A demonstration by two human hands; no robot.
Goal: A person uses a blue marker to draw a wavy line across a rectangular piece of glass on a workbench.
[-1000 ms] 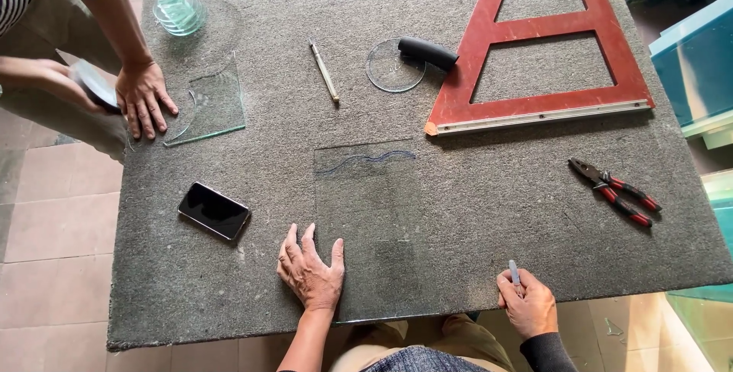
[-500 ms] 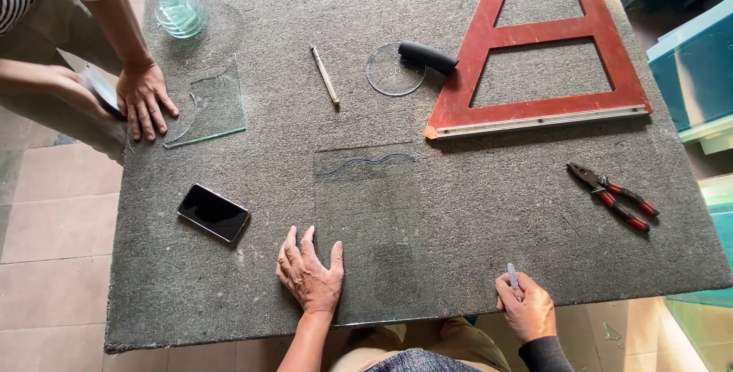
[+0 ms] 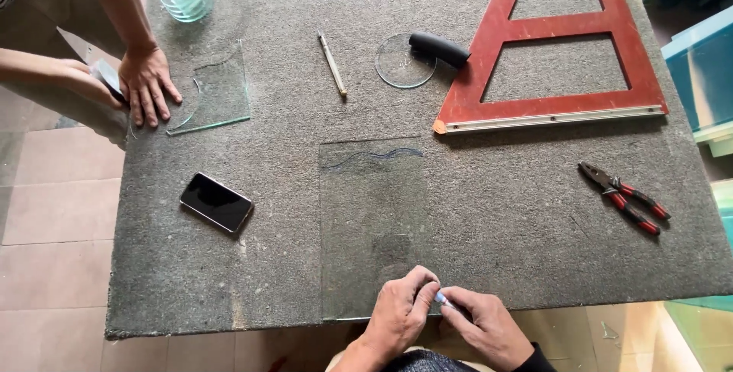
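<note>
I see both hands together: left hand and right hand pinching a small blue-tipped marker. Clear rectangular glass pane just ahead bears a wavy line; uncut, I judge.

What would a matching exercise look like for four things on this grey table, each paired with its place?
Things:
1. phone
2. pliers
3. red triangle frame
4. marker

Places:
A. far right corner of the table
B. between the person's two hands at the near edge
C. left of the clear glass sheet
D. right side, below the frame

Pairs: 1-C, 2-D, 3-A, 4-B
</note>
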